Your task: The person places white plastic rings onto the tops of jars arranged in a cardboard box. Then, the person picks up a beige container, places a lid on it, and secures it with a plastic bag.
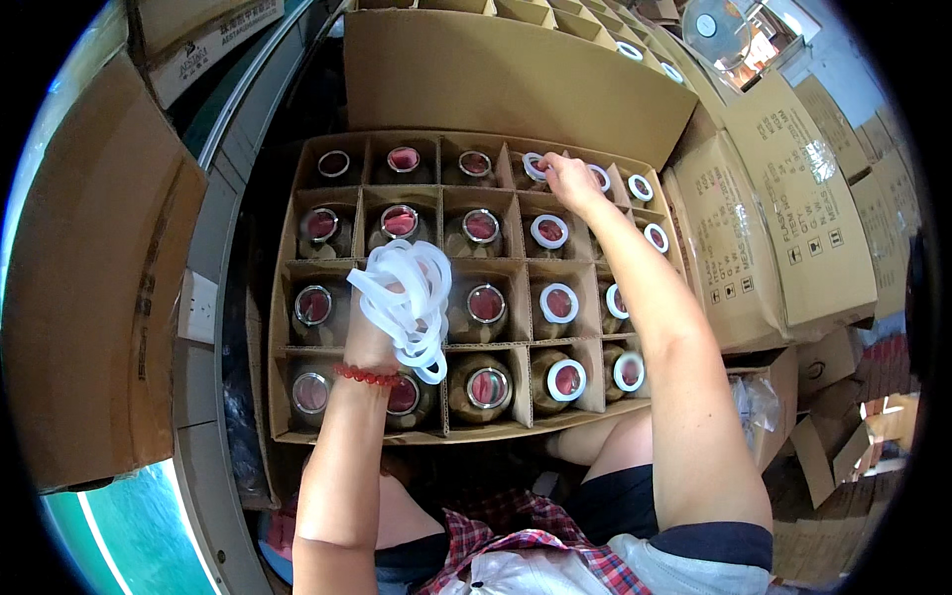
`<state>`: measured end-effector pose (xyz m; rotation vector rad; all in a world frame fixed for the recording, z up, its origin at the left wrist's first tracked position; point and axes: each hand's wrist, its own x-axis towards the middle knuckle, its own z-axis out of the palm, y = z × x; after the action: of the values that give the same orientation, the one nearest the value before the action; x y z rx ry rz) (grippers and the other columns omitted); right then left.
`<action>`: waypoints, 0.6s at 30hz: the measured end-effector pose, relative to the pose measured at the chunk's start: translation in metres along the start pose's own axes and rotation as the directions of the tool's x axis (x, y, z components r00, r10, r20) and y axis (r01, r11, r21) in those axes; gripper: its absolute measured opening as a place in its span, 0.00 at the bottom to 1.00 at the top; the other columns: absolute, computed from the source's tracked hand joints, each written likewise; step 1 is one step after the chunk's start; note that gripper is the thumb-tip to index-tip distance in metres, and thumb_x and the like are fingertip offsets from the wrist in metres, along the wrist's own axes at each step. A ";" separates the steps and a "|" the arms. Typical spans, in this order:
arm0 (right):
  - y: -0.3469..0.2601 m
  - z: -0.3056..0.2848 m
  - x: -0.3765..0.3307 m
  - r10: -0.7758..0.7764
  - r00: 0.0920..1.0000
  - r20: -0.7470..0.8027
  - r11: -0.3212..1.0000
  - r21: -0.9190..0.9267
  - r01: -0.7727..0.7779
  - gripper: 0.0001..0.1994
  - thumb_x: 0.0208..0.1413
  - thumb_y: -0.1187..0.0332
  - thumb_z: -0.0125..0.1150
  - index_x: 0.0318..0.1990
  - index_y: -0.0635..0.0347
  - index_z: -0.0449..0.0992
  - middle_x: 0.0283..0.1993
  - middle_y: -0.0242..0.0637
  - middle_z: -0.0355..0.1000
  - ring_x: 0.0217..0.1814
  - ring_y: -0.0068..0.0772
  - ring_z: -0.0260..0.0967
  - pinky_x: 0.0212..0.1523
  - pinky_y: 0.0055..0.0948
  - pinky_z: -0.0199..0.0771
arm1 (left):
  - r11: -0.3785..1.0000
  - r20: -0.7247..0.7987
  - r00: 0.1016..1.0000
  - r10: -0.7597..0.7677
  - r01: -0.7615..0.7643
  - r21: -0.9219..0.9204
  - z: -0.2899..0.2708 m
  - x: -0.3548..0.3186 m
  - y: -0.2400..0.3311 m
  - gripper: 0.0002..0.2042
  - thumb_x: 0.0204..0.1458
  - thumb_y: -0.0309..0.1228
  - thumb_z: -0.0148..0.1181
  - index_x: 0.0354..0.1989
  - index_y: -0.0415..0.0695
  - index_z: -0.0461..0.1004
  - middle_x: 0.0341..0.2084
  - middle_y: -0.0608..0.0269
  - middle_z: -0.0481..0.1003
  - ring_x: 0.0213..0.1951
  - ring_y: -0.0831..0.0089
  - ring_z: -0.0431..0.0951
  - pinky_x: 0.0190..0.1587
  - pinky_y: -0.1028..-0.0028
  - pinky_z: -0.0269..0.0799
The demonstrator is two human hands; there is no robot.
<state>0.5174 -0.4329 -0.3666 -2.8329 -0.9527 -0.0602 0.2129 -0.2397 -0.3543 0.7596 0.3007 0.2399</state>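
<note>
White rings already sit on the jars in the carton's (297,213) right columns, your right hand (570,178) pinching one (535,165) onto a back-row jar, your left hand (375,332) clamping the spare bunch (409,302) above the bare left columns.

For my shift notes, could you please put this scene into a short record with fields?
Setting: divided cardboard box of glass jars, one per cell
Left hand: holds a bunch of white rings above the jars
Right hand: touching a ring on a back-row jar
Jars with rings: those in the right-hand columns
Jars without rings: those in the left columns
Nearby: stacked cartons at right
</note>
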 end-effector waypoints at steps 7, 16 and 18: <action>0.007 0.009 -0.003 -0.280 0.945 -0.167 0.952 -0.178 0.250 0.07 0.43 0.75 0.54 0.31 0.57 0.77 0.36 0.42 0.75 0.42 0.47 0.71 0.42 0.45 0.71 | 0.997 -0.018 0.999 0.031 -0.030 0.073 0.002 -0.003 0.007 0.09 0.51 0.31 0.60 0.38 0.43 0.70 0.25 0.64 0.74 0.23 0.75 0.76 0.23 0.76 0.72; -0.001 -0.004 0.010 -0.169 0.985 0.025 0.955 -0.241 0.170 0.13 0.48 0.76 0.52 0.41 0.52 0.75 0.41 0.42 0.72 0.47 0.46 0.70 0.46 0.43 0.70 | 1.000 0.028 1.000 -0.011 0.011 0.017 -0.008 -0.002 0.007 0.09 0.52 0.31 0.59 0.38 0.42 0.71 0.28 0.64 0.74 0.25 0.75 0.76 0.25 0.77 0.72; 0.000 -0.006 0.008 -0.208 0.976 0.066 0.926 -0.307 0.218 0.18 0.50 0.73 0.52 0.50 0.46 0.73 0.45 0.41 0.71 0.51 0.44 0.69 0.49 0.42 0.69 | 1.000 0.042 0.999 -0.013 0.013 0.012 -0.007 -0.001 0.007 0.08 0.51 0.30 0.60 0.38 0.42 0.72 0.28 0.64 0.74 0.25 0.75 0.76 0.25 0.77 0.72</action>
<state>0.5239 -0.4296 -0.3601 -3.0030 -1.3681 -0.2086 0.2088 -0.2307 -0.3543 0.7734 0.2678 0.2097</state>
